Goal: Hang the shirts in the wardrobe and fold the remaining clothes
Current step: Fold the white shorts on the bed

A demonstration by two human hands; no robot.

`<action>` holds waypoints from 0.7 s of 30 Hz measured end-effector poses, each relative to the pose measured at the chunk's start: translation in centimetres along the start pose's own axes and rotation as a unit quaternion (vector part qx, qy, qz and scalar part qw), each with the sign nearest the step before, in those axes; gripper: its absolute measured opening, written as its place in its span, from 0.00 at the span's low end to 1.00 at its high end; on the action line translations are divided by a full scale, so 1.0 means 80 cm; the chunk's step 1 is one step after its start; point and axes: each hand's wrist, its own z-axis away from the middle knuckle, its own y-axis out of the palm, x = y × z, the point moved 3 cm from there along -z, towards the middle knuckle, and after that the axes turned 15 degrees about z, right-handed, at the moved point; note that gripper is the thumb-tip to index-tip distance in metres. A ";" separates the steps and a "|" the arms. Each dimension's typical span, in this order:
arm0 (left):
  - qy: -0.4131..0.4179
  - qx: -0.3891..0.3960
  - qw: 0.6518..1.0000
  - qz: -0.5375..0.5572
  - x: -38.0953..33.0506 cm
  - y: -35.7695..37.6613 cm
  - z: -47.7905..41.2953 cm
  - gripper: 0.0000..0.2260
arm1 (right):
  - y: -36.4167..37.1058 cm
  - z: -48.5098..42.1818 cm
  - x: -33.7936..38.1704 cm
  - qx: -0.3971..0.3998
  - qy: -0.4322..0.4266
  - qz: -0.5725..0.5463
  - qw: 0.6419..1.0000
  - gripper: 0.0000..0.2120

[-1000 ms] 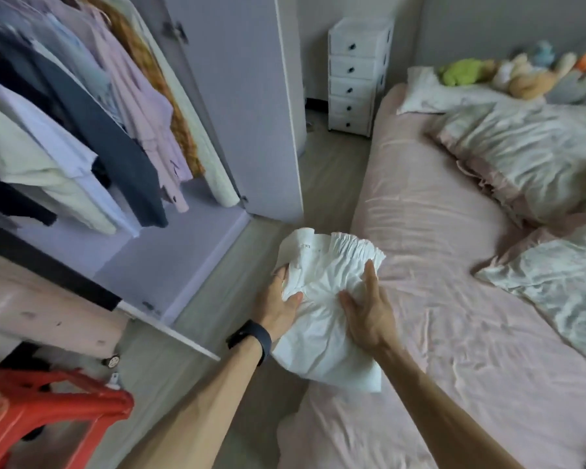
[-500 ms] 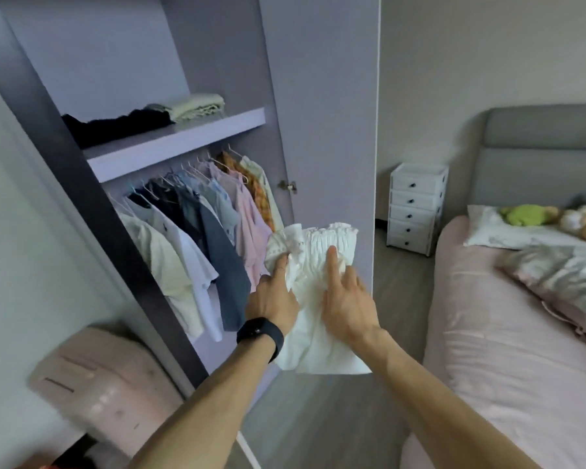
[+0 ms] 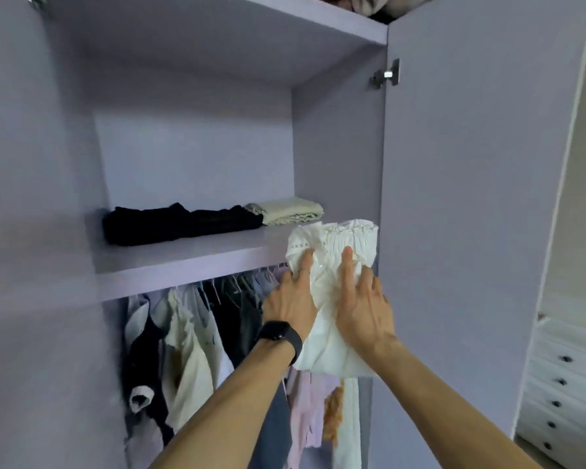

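Note:
A folded white garment (image 3: 332, 238) with a ruffled elastic edge is held up at the right end of the wardrobe shelf (image 3: 183, 255). Its top edge reaches the shelf's front; its lower part hangs below. My left hand (image 3: 290, 299), with a black watch on the wrist, holds its left side with fingers on top. My right hand (image 3: 362, 299) holds its right side, fingers spread over the cloth. Both thumbs are hidden under the fabric. On the shelf lie a folded black garment (image 3: 176, 223) and a folded cream one (image 3: 290, 209). Several shirts (image 3: 190, 333) hang under the shelf.
The open wardrobe door (image 3: 471, 198) stands close on the right of my hands, its hinge (image 3: 386, 74) high up. A white chest of drawers (image 3: 562, 384) shows past the door's edge. An upper shelf with bundled cloth runs along the top.
I have turned from the bed to the wardrobe and raised the white garment with both hands from waist height up to the shelf's right end.

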 end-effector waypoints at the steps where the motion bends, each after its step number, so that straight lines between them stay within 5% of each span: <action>1: -0.002 -0.004 1.000 0.009 -0.002 -0.006 -0.016 0.38 | 0.002 -0.022 0.000 -0.006 -0.004 -0.003 1.000 0.39; 10: -0.098 -0.161 0.979 -0.074 0.114 -0.144 -0.213 0.33 | 0.024 -0.286 0.179 -0.068 -0.170 -0.100 0.978 0.39; 21: -0.132 -0.217 0.949 -0.185 0.251 -0.286 -0.362 0.32 | 0.032 -0.458 0.390 -0.063 -0.209 -0.205 0.954 0.44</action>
